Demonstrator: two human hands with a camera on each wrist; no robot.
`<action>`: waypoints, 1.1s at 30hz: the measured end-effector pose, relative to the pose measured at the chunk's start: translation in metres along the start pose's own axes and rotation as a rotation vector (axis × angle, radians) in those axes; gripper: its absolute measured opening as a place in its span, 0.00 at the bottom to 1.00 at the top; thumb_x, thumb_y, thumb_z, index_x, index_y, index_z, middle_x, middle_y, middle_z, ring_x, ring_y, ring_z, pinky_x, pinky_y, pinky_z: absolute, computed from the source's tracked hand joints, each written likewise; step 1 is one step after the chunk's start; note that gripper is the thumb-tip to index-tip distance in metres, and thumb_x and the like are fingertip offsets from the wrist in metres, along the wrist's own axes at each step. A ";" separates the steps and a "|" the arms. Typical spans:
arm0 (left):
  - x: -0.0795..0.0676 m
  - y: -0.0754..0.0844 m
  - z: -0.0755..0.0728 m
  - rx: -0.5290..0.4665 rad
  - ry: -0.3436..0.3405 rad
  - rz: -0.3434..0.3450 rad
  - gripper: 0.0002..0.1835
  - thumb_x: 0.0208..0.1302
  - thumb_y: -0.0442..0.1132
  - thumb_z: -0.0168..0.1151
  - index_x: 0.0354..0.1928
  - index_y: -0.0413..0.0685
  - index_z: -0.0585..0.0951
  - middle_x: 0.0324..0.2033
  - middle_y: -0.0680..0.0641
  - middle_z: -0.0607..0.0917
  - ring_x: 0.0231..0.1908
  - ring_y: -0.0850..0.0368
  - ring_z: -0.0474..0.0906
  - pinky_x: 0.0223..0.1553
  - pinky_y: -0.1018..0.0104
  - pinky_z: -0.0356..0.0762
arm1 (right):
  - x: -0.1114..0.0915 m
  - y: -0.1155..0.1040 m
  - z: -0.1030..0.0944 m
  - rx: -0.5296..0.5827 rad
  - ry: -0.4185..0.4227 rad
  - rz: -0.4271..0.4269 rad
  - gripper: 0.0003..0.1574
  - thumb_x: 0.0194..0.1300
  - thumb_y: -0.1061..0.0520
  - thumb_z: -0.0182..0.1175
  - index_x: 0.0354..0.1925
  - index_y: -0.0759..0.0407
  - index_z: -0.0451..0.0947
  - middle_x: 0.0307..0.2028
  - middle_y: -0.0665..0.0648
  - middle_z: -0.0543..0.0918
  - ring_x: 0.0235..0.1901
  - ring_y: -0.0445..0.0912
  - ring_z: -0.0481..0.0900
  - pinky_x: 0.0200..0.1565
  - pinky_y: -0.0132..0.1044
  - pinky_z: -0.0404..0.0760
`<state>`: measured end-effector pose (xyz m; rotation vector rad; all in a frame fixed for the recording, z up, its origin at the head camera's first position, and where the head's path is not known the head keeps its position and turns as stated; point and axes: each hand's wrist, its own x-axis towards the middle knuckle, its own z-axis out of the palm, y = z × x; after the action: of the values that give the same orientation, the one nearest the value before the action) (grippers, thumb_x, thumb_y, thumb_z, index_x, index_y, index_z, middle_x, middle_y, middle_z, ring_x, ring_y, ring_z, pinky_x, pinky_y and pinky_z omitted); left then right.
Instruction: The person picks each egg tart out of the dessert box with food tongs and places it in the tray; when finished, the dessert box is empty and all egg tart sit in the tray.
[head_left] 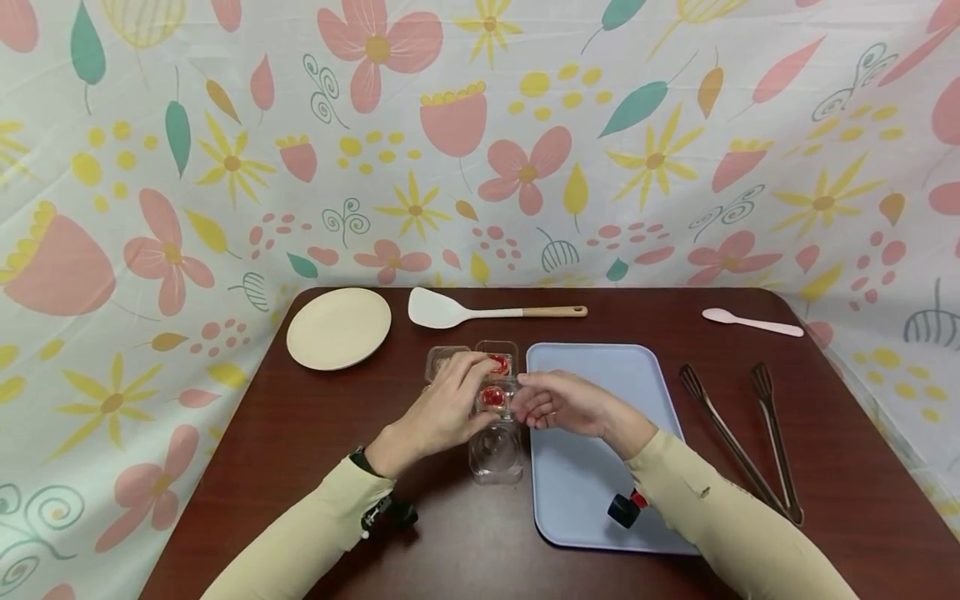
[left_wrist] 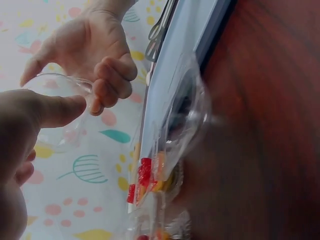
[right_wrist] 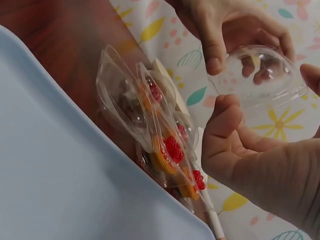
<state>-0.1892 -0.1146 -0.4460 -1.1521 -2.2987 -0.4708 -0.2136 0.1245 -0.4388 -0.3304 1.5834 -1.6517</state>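
shell [right_wrist: 272, 75], clear domed plastic, is up off the bench [head_left: 315, 417], above a cluster of clear packs [right_wrist: 142, 115]. left grip [head_left: 442, 408] pinches it, thumb on one side, fingers on the far side. right grip [head_left: 566, 404] has curled fingers and thumb at the opposite edge; contact looks likely, but i can't tell from here whether it grasps or only steadies. i see nothing inside the shell.

handling, my read: very light, thin-walled, springy rather than stiff. smooth skin, so it could slip or swivel under a loose pinch. squeezing the dome would likely dent or crease it. i'd take hold at the rim or corners, where the edge should be stiffest: two opposite points, light pressure, and stay off the dome's middle.

packs below hold red berry-like pieces [right_wrist: 173, 149] and orange ones [right_wrist: 160, 159]; i'd move gently there so nothing snags. blue tray [head_left: 585, 467] sits just beside them, on the right.
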 end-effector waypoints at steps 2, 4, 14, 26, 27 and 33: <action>-0.004 0.002 -0.001 -0.036 -0.025 -0.044 0.44 0.44 0.46 0.80 0.61 0.39 0.68 0.55 0.40 0.71 0.57 0.47 0.70 0.59 0.52 0.70 | -0.003 0.000 0.004 -0.018 0.025 -0.034 0.25 0.70 0.44 0.52 0.38 0.64 0.82 0.32 0.55 0.84 0.30 0.43 0.78 0.37 0.34 0.76; -0.007 0.002 -0.001 -0.087 -0.060 -0.101 0.45 0.45 0.47 0.80 0.63 0.39 0.67 0.56 0.40 0.71 0.58 0.47 0.69 0.61 0.54 0.69 | -0.006 0.001 0.007 -0.043 0.044 -0.066 0.22 0.69 0.46 0.53 0.38 0.63 0.81 0.33 0.55 0.84 0.31 0.43 0.78 0.38 0.34 0.78; -0.023 0.009 -0.017 -0.364 -0.285 -0.350 0.43 0.51 0.57 0.73 0.64 0.42 0.68 0.59 0.46 0.74 0.61 0.52 0.70 0.62 0.53 0.70 | -0.025 0.016 0.015 -0.274 0.071 -0.224 0.27 0.67 0.52 0.59 0.50 0.76 0.73 0.35 0.53 0.80 0.35 0.43 0.76 0.43 0.38 0.78; -0.038 0.030 -0.016 -0.507 -0.401 -0.335 0.37 0.57 0.57 0.67 0.63 0.44 0.72 0.53 0.50 0.77 0.52 0.57 0.75 0.56 0.60 0.74 | -0.036 0.038 0.027 -0.525 0.119 -0.264 0.26 0.57 0.54 0.70 0.49 0.67 0.77 0.40 0.61 0.82 0.38 0.47 0.78 0.40 0.34 0.79; -0.040 0.031 -0.015 -0.515 -0.401 -0.334 0.36 0.57 0.57 0.67 0.62 0.44 0.72 0.53 0.49 0.77 0.52 0.57 0.75 0.56 0.60 0.73 | -0.036 0.039 0.029 -0.528 0.114 -0.271 0.26 0.57 0.55 0.71 0.49 0.68 0.76 0.39 0.62 0.81 0.38 0.48 0.78 0.40 0.34 0.79; -0.045 0.037 -0.013 -0.533 -0.414 -0.324 0.33 0.56 0.58 0.67 0.58 0.45 0.75 0.50 0.49 0.78 0.50 0.60 0.75 0.55 0.62 0.73 | -0.041 0.048 0.038 -0.577 0.113 -0.357 0.32 0.53 0.53 0.73 0.51 0.69 0.75 0.40 0.65 0.80 0.38 0.54 0.79 0.43 0.41 0.81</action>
<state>-0.1321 -0.1285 -0.4596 -1.1968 -2.8406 -1.1096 -0.1438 0.1312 -0.4628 -0.8716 2.1722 -1.4482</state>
